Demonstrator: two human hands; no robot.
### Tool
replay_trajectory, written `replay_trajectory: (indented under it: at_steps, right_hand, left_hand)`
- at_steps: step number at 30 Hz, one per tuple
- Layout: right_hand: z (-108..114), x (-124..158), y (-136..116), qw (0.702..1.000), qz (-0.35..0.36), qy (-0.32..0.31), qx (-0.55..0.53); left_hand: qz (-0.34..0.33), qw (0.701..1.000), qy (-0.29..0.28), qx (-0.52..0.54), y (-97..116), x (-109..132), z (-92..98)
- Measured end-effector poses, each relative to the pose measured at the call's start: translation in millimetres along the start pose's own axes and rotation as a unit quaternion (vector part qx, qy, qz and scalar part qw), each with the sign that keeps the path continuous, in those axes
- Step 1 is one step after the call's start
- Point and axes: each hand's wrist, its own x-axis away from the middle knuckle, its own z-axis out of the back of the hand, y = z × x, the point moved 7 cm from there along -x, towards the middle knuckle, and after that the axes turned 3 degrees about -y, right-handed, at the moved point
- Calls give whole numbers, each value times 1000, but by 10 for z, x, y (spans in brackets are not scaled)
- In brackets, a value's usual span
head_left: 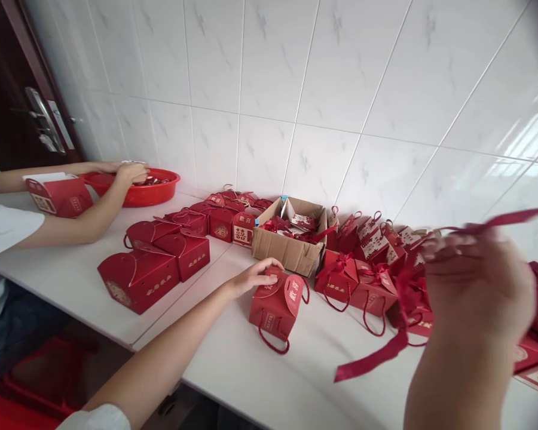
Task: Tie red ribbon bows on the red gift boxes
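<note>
My left hand (254,276) rests on top of a small red gift box (275,307) with a cord handle, its fingers curled over the box's flaps. My right hand (477,283) is raised close to the camera and blurred, with its fingers pinched on a dark red ribbon (372,357) that trails down to the left and sticks out to the upper right. The box stands on the white table (269,376) in front of me.
An open cardboard box (286,248) with red ribbons sits at the back. Several closed red gift boxes (161,263) lie to the left, several tied ones (363,280) to the right. Another person's hand (132,173) reaches into a red bowl (138,194) at far left.
</note>
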Motion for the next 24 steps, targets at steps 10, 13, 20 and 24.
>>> replay_trajectory:
  at_steps: [10, 13, 20, 24]
  right_hand:
    - [-741, 466, 545, 815, -249, -464, 241]
    - [-901, 617, 695, 757, -229, -542, 285]
    - [-1051, 768, 911, 705, -227, -588, 324]
    - [-1081, 812, 935, 690, -221, -612, 316]
  left_hand:
    - [-6, 994, 51, -95, -119, -47, 121]
    - [-16, 987, 79, -140, 23, 10, 152]
    - [-92, 973, 90, -190, 469, 134, -21]
    - [-107, 971, 61, -206, 507, 146, -117]
